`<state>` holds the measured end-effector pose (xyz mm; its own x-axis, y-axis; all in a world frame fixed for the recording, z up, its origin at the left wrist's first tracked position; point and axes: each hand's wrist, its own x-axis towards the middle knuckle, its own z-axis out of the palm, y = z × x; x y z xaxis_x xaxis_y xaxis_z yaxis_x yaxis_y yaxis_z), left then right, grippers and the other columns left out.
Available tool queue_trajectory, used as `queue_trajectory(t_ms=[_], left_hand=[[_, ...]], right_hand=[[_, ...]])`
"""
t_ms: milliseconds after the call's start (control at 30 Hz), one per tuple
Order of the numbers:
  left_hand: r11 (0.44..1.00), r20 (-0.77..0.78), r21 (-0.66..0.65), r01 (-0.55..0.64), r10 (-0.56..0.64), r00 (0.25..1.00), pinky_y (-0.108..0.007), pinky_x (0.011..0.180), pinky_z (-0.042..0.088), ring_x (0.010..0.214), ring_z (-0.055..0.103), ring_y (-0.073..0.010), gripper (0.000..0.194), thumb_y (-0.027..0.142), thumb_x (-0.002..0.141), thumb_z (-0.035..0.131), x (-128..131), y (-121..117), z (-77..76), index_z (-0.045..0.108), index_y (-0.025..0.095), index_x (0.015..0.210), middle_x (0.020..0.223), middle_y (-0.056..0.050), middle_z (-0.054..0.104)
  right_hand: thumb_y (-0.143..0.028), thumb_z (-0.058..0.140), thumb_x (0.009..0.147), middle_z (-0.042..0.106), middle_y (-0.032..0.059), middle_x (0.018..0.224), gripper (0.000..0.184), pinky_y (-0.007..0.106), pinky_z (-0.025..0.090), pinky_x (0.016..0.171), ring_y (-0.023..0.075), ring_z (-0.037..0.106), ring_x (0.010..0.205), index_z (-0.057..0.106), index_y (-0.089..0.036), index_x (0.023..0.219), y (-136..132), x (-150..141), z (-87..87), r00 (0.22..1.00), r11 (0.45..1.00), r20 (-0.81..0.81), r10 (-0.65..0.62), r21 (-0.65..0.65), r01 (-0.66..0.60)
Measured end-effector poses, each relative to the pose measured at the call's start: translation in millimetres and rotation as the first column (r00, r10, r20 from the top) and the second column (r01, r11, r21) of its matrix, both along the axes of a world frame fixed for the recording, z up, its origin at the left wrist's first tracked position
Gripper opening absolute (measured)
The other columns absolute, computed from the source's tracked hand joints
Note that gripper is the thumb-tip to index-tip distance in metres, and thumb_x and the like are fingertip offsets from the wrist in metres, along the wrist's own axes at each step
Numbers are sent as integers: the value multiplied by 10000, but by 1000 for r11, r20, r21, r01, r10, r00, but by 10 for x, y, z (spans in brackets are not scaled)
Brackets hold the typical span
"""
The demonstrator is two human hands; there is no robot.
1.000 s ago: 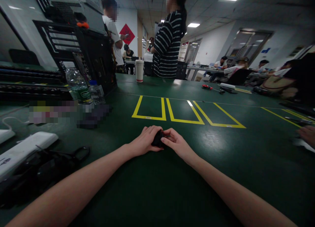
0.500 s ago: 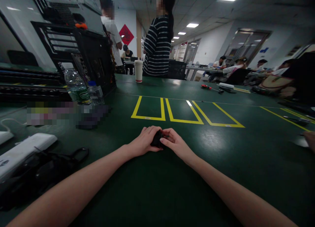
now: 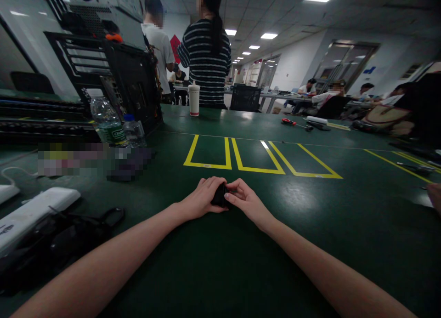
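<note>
A small black object (image 3: 220,195) rests on the dark green table (image 3: 213,263) right in front of me, below the yellow taped boxes (image 3: 257,159). My left hand (image 3: 201,199) cups its left side with fingers curled round it. My right hand (image 3: 245,201) pinches its right side with thumb and fingertips. Most of the object is hidden between the two hands, so I cannot make out what it is.
At the left stand two water bottles (image 3: 108,122), a black computer case (image 3: 131,86), a white device (image 3: 32,210) and black straps (image 3: 69,235). A white cup (image 3: 194,99) stands at the far edge, where two people (image 3: 203,56) stand. Tools (image 3: 310,122) lie at the right, near another person's hand (image 3: 434,194).
My hands and the black object have stayed where they were. The person in the striped shirt has walked left and turned their back.
</note>
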<state>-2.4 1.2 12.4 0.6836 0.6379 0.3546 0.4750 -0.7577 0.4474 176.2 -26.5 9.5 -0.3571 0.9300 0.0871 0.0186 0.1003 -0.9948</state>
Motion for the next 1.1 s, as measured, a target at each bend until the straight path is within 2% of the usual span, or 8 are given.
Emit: queue_trajectory(t_ms=[167,400,600,800,1000,1100], left_hand=[[1000,0,0,1,-1,1000,-382,838,355,1000,472,-234,563,322,679,665,11,-2,4,341,204,1124,1106,-79,475],[1000,7,2,-8,8,1000,-381,842,351,991,471,-234,591,297,656,684,9,8,-17,331,210,1122,1108,-70,478],[1000,-1,4,-3,3,1000,-379,837,357,997,465,-234,592,324,668,673,5,10,-14,322,210,1131,1122,-76,468],[1000,0,-18,-12,12,1000,-381,833,352,987,476,-234,578,319,674,667,13,5,2,328,218,1131,1099,-73,478],[1000,4,-15,1,-1,1000,-373,840,343,1011,475,-230,587,286,664,677,4,11,-8,322,224,1129,1115,-67,479],[1000,4,-14,-8,8,1000,-377,849,342,1013,476,-232,581,293,665,677,6,15,-21,328,219,1124,1122,-69,477]], right_hand=[[-262,576,753,536,17,988,227,356,422,866,166,533,976,485,-214,955,29,12,-13,999,999,41,-4,-40,6],[-179,633,697,535,7,1023,284,371,424,878,178,529,1016,462,-226,919,18,33,16,995,995,-17,94,-18,-94],[-256,575,754,539,9,974,177,356,455,819,171,551,956,482,-222,901,4,7,13,1000,1000,5,22,-8,-22],[-279,570,757,535,21,1014,264,359,426,874,165,523,989,470,-219,994,27,-4,-57,998,1000,54,-15,3,15],[-236,609,724,530,14,1025,262,374,431,874,180,523,1007,476,-219,949,3,29,8,995,996,35,93,9,-93],[-250,593,739,534,10,1001,215,365,441,852,175,534,983,481,-218,920,-7,27,39,997,997,11,82,0,-82]])
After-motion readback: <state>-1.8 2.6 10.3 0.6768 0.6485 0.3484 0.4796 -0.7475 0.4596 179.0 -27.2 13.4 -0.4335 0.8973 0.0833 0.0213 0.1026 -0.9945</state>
